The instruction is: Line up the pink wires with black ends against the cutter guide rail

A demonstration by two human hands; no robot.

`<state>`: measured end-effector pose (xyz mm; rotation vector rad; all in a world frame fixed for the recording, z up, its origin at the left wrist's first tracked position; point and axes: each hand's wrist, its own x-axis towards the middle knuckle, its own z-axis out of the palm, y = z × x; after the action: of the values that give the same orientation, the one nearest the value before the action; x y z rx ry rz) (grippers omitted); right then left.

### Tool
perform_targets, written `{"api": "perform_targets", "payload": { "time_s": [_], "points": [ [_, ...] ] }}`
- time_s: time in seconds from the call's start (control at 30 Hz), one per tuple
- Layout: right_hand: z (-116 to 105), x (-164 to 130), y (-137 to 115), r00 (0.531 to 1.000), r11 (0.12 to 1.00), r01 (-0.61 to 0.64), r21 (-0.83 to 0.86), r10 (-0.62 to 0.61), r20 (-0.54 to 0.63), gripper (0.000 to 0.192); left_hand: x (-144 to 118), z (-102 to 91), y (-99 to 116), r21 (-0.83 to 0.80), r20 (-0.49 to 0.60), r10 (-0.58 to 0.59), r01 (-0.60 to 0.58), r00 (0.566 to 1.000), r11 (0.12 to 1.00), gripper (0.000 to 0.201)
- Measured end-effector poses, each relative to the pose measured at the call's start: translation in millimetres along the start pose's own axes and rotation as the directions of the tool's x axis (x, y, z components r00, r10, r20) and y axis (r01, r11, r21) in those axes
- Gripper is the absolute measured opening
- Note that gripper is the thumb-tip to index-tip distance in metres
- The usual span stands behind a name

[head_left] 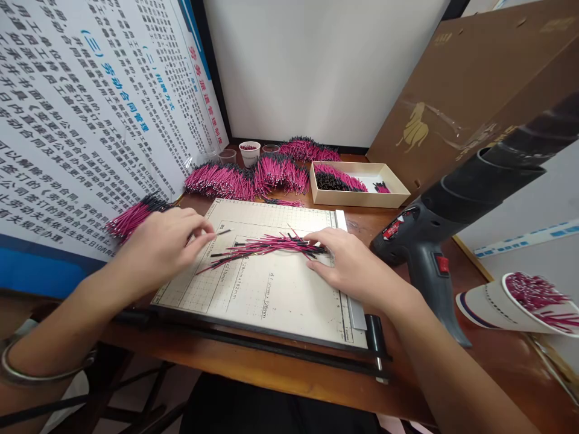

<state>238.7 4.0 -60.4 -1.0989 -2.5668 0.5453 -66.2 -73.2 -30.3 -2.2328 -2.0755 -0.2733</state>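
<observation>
My left hand (174,241) is raised over the left part of a cream paper-cutter board (280,301). Its thumb and forefinger pinch a thin wire (224,232) whose dark end sticks out to the right. On the board lies a loose, crisscrossed bunch of pink wires (271,243) with black sleeved ends. My right hand (337,256) rests at the right end of this bunch, thumb and fingers apart on either side of the wire ends. The other fingers of my left hand are curled and partly hidden.
Large piles of pink wires (221,181) stand behind the board, with a paper cup (249,154). A shallow box (362,197) holds more wires and black pieces. At right are a heat gun (429,259) and a tilted paper cup (488,304) of wires. Another bundle (131,218) lies left.
</observation>
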Motion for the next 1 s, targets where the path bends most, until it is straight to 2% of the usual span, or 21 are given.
{"api": "perform_targets", "payload": {
  "time_s": [0.1, 0.17, 0.3, 0.37, 0.43, 0.47, 0.53, 0.57, 0.67, 0.73, 0.9, 1.0],
  "points": [
    [0, 0, -1, 1.0, 1.0, 0.004, -0.003, -0.004, 0.005, 0.032, 1, -3.6, -19, 0.181, -0.027, -0.197, 0.198, 0.98, 0.963, 0.04],
    [0, 0, -1, 1.0, 1.0, 0.008, -0.007, -0.008, 0.007, 0.032, 2, -2.1, -31, 0.29, -0.042, -0.282, 0.282, 0.958, 0.914, 0.046],
    [0, -1, -1, 1.0, 1.0, 0.015, -0.011, -0.015, 0.007, 0.031, 2, 2.6, -45, 0.428, 0.001, -0.351, 0.317, 0.936, 0.846, 0.052],
    [0, -1, 0, 1.0, 1.0, 0.016, -0.012, -0.016, 0.009, 0.03, -1, 3.3, -42, 0.41, -0.013, -0.333, 0.309, 0.943, 0.858, 0.053],
    [0, 0, 0, 1.0, 1.0, 0.012, -0.012, -0.012, 0.008, 0.03, -4, 4.6, -31, 0.263, -0.046, -0.246, 0.249, 0.968, 0.932, 0.052],
    [0, 0, 0, 1.0, 1.0, 0.008, -0.013, -0.008, 0.007, 0.03, -5, 6.3, -22, 0.152, -0.047, -0.177, 0.183, 0.983, 0.971, 0.051],
    [1, 2, -1, 1.0, 1.0, -0.004, -0.015, 0.004, 0.007, 0.03, -7, 12.3, -5, -0.057, 0.011, -0.029, 0.03, 1.0, 0.998, 0.05],
    [2, 3, -1, 1.0, 1.0, -0.01, -0.017, 0.01, 0.008, 0.03, -7, 16.2, 4, -0.087, 0.04, 0.025, -0.021, 0.999, 0.996, 0.052],
    [2, 4, -4, 0.999, 0.999, -0.027, -0.025, 0.027, 0.021, 0.033, -3, 26.1, 21, -0.049, 0.126, 0.06, -0.054, 0.99, 0.997, 0.045],
    [1, 4, -5, 0.999, 0.999, -0.039, -0.033, 0.04, 0.032, 0.035, 3, 26.1, 28, -0.019, 0.206, 0.069, -0.066, 0.976, 0.998, 0.035],
    [-3, 5, -8, 0.996, 0.997, -0.068, -0.046, 0.071, 0.063, 0.034, 22, 5.1, 46, 0.114, 0.417, 0.127, -0.191, 0.9, 0.975, 0.027],
    [-4, 7, -10, 0.993, 0.995, -0.084, -0.047, 0.088, 0.079, 0.036, 33, -3.3, 60, 0.224, 0.494, 0.122, -0.261, 0.861, 0.939, 0.024]
  ]
}}
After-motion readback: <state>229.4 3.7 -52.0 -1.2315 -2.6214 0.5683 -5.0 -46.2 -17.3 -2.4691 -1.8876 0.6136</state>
